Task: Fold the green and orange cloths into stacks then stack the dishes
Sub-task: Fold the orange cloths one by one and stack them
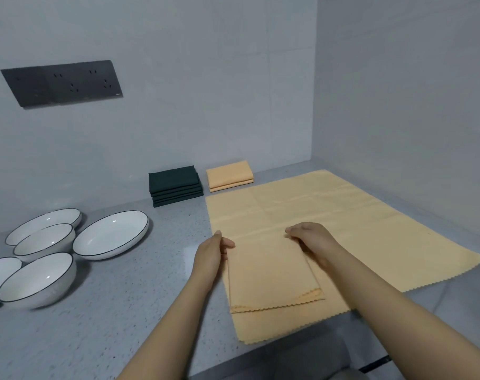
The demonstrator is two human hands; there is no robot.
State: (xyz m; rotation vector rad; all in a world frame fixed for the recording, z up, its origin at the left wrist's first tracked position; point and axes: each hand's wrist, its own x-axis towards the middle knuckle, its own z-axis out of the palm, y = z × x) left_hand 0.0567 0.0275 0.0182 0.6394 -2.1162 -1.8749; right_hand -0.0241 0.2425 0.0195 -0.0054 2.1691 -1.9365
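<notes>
The folded orange cloth [274, 272] lies on top of the spread orange cloth [315, 229], near that sheet's front left corner. The left hand [211, 255] pinches the folded cloth's far left corner, thumb on top. The right hand [311, 239] grips its far right corner with curled fingers. Beyond the spread cloth's far left corner, against the wall, stands the orange stack [229, 175]; the green stack [175, 185] sits just beside it to the left. Well left of the spread cloth, white dishes [110, 234] with dark rims rest unstacked on the grey counter [123, 311], several touching. A dark outlet panel [62, 83] is mounted on the wall above them.
</notes>
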